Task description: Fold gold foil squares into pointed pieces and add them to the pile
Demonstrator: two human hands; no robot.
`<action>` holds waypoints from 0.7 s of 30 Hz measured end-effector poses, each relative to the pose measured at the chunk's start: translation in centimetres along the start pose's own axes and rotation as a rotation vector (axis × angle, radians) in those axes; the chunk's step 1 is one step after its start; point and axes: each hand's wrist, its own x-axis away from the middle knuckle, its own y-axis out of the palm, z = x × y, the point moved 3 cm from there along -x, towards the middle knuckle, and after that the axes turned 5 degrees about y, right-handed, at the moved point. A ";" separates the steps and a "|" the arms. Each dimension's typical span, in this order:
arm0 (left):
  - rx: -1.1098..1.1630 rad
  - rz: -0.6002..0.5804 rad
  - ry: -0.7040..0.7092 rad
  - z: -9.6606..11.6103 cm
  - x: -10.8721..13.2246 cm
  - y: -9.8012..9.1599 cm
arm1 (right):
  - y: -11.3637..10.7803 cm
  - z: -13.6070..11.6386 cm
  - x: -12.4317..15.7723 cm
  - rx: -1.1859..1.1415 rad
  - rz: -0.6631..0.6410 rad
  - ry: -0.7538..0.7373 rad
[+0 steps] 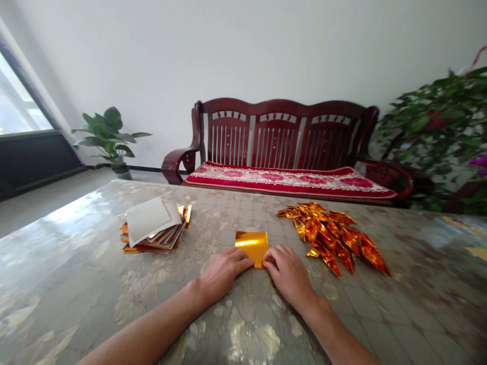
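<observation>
A gold foil paper sheet lies flat on the table right in front of me. My left hand presses on its near left edge, fingers curled down onto it. My right hand pinches the near right corner of the same sheet. To the left sits a stack of foil sheets with white backs showing on top. At the right lies a pile of several folded gold foil pieces.
The table has a glossy patterned cover. Behind it stands a dark wooden bench with a red cushion. A potted plant is at the back left and a leafy plant at the right. A window is at far left.
</observation>
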 end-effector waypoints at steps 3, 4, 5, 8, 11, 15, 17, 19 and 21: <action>-0.123 -0.066 0.039 1.0 0.0 0.0 | -0.1 -0.6 0.3 0.066 0.012 -0.103; -0.161 -0.082 0.033 1.4 0.0 0.0 | -0.1 -0.9 0.4 0.094 0.012 -0.142; -0.192 -0.094 0.025 1.7 0.0 0.1 | -0.1 -1.1 0.5 0.120 0.009 -0.179; -0.242 -0.107 -0.001 2.6 0.1 0.3 | -0.1 -1.7 0.8 0.167 -0.011 -0.253; -0.264 -0.115 -0.008 3.0 0.2 0.7 | -0.2 -2.2 1.2 0.193 -0.034 -0.294; -0.337 -0.110 -0.008 3.1 0.6 1.5 | -0.2 -3.3 1.8 0.307 -0.090 -0.307; -0.398 -0.105 -0.004 3.2 0.8 1.9 | -0.2 -4.0 2.0 0.388 -0.112 -0.273; -0.452 -0.113 -0.008 3.3 1.1 2.3 | -0.2 -4.5 2.3 0.440 -0.135 -0.234; -0.485 -0.126 -0.029 3.3 1.3 2.6 | -0.1 -4.8 2.5 0.459 -0.153 -0.201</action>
